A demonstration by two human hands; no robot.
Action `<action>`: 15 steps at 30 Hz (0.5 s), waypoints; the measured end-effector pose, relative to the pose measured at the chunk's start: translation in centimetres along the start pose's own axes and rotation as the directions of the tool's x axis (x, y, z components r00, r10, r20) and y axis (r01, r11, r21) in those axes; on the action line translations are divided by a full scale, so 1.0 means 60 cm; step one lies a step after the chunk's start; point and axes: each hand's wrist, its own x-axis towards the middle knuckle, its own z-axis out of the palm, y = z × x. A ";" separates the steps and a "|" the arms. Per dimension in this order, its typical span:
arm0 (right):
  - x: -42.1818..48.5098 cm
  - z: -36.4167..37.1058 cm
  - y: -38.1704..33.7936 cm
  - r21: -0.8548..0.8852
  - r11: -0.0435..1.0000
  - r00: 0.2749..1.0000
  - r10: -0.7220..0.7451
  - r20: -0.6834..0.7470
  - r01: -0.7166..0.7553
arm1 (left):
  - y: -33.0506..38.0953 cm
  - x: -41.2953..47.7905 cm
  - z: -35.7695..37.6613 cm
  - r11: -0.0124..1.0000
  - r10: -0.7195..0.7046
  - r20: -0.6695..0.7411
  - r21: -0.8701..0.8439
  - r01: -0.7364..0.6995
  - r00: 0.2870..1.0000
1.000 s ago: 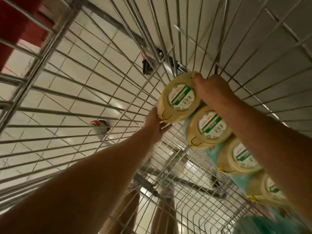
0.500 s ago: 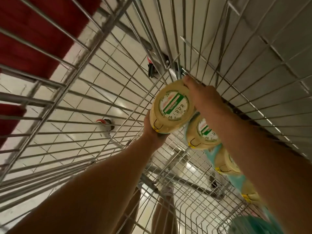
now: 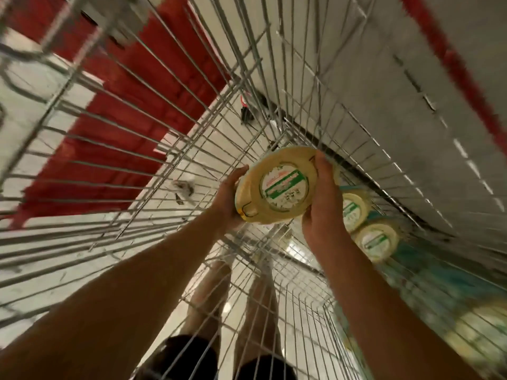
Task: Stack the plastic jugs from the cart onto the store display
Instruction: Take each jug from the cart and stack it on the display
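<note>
Both hands grip one jug (image 3: 277,187) inside the cart (image 3: 175,127): left hand (image 3: 229,200), right hand (image 3: 323,215); two more jugs (image 3: 375,239) beside.

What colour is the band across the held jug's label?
Green, crossing the white label of the jug; head view.

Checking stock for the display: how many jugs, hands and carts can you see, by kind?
Jugs with clearly visible tops: 3 (held jug, second jug, third jug; blurred ones beyond not counted)
Hands: 2 (left hand, right hand, both gripping the held jug)
Wire cart: 1
Total: 6
</note>
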 end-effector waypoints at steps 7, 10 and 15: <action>-0.199 0.011 -0.031 0.055 0.974 0.975 -0.221 0.008 0.220 | 0.016 -0.191 0.081 0.994 0.099 0.265 0.024 -0.109 0.959; -0.269 -0.003 -0.038 0.176 0.964 0.980 -0.200 -0.011 0.199 | 0.015 -0.261 0.106 0.986 0.104 0.261 0.100 -0.134 0.960; -0.391 -0.018 -0.034 0.317 0.935 0.986 -0.136 -0.092 0.159 | -0.012 -0.365 0.131 0.980 0.086 0.077 0.173 -0.099 0.993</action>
